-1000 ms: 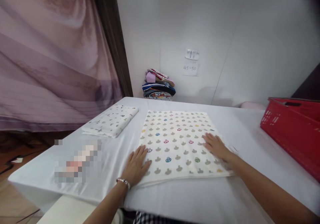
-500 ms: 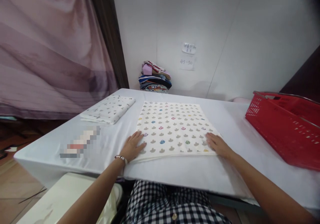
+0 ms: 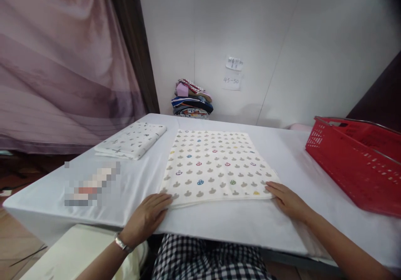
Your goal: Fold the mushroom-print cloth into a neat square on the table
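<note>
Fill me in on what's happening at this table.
A person has a patterned cloth spread flat on the white table. The left hand rests at its near left corner, the right hand at its near right corner, both flat. A folded cloth lies to the left, a red basket to the right.

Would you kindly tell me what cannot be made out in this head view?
- Blurred patch on the table: pixelated, so the thing there is unreadable.
- Paper notes on the wall: writing too small to read in full.
- Red basket: cut off by the right edge, contents hidden by its wall.
- Left hand and right hand at the patterned cloth: grip unclear.
</note>
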Tool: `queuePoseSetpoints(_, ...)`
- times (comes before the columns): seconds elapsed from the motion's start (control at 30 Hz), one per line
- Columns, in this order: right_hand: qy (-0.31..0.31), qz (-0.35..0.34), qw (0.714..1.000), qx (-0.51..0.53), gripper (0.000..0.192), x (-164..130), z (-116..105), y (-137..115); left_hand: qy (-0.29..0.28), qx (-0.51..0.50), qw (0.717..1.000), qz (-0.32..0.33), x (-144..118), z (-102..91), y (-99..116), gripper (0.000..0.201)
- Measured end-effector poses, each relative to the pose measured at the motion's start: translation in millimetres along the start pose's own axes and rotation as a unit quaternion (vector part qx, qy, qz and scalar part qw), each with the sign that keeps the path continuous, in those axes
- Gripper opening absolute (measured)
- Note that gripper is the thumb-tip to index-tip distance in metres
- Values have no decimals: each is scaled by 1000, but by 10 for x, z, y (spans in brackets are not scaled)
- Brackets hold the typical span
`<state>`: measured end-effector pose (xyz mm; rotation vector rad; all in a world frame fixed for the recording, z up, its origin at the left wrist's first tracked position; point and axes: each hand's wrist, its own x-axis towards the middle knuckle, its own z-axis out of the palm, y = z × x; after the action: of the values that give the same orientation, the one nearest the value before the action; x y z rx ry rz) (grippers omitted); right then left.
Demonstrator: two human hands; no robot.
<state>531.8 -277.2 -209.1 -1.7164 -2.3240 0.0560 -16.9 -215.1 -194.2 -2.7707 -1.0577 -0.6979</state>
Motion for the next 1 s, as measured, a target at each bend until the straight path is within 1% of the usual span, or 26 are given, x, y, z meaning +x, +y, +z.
queuePoseSetpoints(0.1,-26,9,999,-19,52,70,9,43,-8,32,999,-16,69,9,21,45)
queuePoseSetpoints(0.17,-27,16,999,-34,54,117,17,54,-14,49,998,-33,118,34,29,52)
queuePoseSetpoints(0.23,-19,23,998,-49,54,158,29,56,-18,57,997,-47,154,70,18,53)
queuePoseSetpoints(0.37,-14,41,996,-79,56,214,41,54,1,46,997,-65,165,135,-38,48)
queuePoseSetpoints(0.47,-16,45,995,-92,55,221,34,62,14,26,996,-80,154,123,-62,38)
queuePoseSetpoints(0.57,-12,37,995,-96,54,206,31,71,3,5,994,-106,167,58,-52,31)
queuePoseSetpoints(0.77,19,11,997,-79,52,150,80,49,-45,-41,983,-171,237,-44,-36,32)
queuePoseSetpoints(0.9,26,20,996,-80,52,163,89,27,-58,-64,974,-208,277,-56,-68,32)
queuePoseSetpoints(1.0,19,27,996,-79,54,209,45,23,-70,-85,966,-235,315,-71,-79,33)
